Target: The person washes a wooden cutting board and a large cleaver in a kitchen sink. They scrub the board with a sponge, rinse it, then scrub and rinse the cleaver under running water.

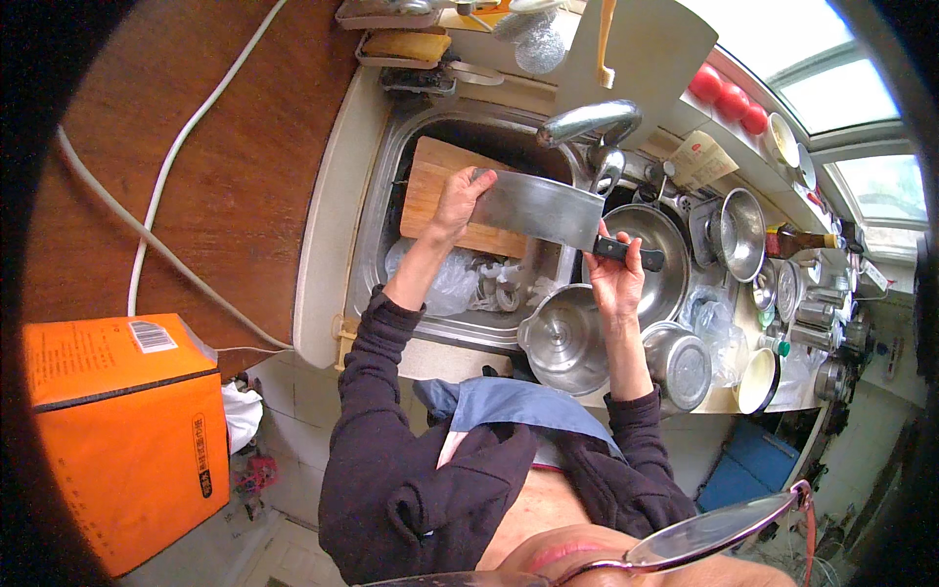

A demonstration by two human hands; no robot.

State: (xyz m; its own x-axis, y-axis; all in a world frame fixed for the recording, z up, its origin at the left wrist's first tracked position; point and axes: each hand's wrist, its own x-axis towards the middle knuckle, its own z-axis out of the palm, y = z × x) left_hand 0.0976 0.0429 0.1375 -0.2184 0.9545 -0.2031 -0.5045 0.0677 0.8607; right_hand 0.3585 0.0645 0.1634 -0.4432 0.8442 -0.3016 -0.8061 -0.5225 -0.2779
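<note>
A broad steel cleaver [539,209] with a black riveted handle spans both hands above the sink [374,198]. My left hand [458,198] pinches the far end of the blade between thumb and fingers. My right hand [618,275] is at the black handle, with the thumb and fingers around it. Beneath the blade, a wooden cutting board [433,180] lies tilted in the sink. Clear plastic [447,282] and some white scraps sit in the basin nearer to me. The chrome faucet [590,123] arches just beyond the blade.
On the right stand a large steel bowl [671,257], a steel pot [565,337], an upturned pot [678,367], a colander [739,235] and a cream bowl [755,381]. An orange box [132,447] is at the lower left, below a brown wooden surface [220,183] crossed by a white cable [172,161].
</note>
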